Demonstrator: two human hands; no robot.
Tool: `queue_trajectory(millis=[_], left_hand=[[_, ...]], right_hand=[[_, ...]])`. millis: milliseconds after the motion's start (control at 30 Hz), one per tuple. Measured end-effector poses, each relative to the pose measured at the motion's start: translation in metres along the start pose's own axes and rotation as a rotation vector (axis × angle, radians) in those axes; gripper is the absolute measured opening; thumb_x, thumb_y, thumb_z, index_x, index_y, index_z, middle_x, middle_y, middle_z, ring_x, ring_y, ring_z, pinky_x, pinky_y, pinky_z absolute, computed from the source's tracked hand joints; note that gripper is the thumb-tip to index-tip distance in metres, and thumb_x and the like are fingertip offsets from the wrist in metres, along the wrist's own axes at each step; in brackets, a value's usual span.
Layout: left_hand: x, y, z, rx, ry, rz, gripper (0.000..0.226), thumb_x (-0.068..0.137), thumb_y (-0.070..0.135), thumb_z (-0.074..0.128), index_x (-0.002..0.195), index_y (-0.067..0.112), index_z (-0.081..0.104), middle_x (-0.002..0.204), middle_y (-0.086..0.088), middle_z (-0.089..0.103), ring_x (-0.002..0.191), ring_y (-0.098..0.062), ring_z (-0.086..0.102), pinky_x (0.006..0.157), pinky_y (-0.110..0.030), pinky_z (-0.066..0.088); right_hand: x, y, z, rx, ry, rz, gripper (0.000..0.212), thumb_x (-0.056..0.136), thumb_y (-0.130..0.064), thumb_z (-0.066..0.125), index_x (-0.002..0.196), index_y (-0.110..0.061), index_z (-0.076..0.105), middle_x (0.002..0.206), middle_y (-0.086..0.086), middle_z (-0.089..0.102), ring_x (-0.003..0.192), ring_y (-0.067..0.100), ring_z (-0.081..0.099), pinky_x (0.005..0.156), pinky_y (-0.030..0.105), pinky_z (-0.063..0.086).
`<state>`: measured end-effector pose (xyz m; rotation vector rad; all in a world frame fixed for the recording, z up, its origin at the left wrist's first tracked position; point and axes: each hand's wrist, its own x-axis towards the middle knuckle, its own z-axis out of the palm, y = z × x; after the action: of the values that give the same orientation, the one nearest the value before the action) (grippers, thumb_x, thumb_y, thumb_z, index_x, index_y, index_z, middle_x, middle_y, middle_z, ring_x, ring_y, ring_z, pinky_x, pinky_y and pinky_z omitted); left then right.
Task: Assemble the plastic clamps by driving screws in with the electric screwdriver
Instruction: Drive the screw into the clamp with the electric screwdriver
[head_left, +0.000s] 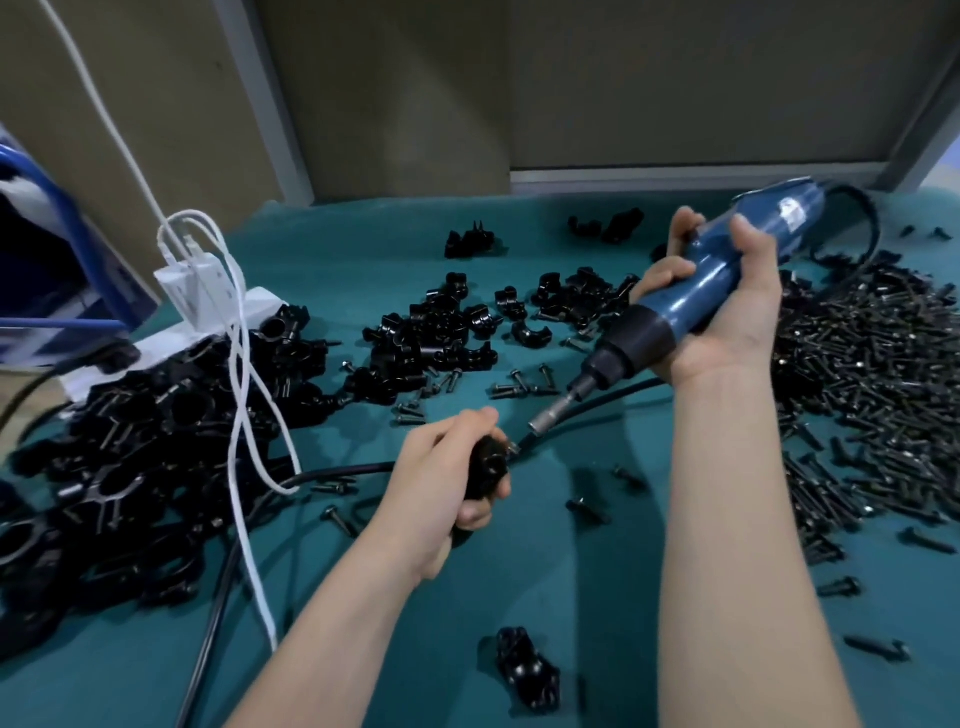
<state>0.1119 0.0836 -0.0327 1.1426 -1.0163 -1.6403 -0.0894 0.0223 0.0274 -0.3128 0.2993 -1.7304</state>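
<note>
At the centre of the tabletop, just above its green cover, we find one black plastic clamp gripped in the left hand, fingers curled round it and thumb on top. A screw projects from the clamp's right side. The electric screwdriver, blue-bodied with a black collar, is held in the right hand, fingers wrapped round its barrel. It slants down and to the left. Its metal bit sits just beside the screw; we cannot confirm contact.

A black cord runs across the cover beneath both hands. Beyond them lies a pile of loose clamp halves, with scattered screws between. To the left we note a large heap of assembled clamps. To the right there is a dense heap of screws. A single clamp lies near the front edge, between the forearms. At the left rear stands a white power strip, its white cable trailing over the assembled heap.
</note>
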Motion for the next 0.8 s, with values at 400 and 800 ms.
queue_trajectory(millis=[400, 800], left_hand=[[-0.002, 0.003, -0.001, -0.031, 0.004, -0.014, 0.03, 0.095, 0.026, 0.051, 0.071, 0.009, 0.051, 0.049, -0.01, 0.05, 0.03, -0.01, 0.021, 0.036, -0.013, 0.018], [-0.005, 0.007, 0.001, 0.014, -0.004, -0.073, 0.03, 0.094, 0.025, 0.048, 0.068, 0.01, 0.046, 0.045, -0.007, 0.046, 0.03, -0.009, 0.018, 0.04, -0.016, 0.012]], right_hand=[[0.0, 0.012, 0.014, -0.091, -0.115, 0.052, 0.02, 0.078, -0.027, 0.058, 0.093, -0.015, 0.052, 0.085, -0.006, 0.062, 0.045, 0.005, 0.044, 0.045, 0.018, 0.042], [-0.002, 0.022, 0.021, -0.025, -0.236, 0.036, 0.01, 0.082, -0.022, 0.048, 0.088, -0.016, 0.053, 0.078, -0.006, 0.056, 0.041, 0.005, 0.045, 0.042, 0.017, 0.042]])
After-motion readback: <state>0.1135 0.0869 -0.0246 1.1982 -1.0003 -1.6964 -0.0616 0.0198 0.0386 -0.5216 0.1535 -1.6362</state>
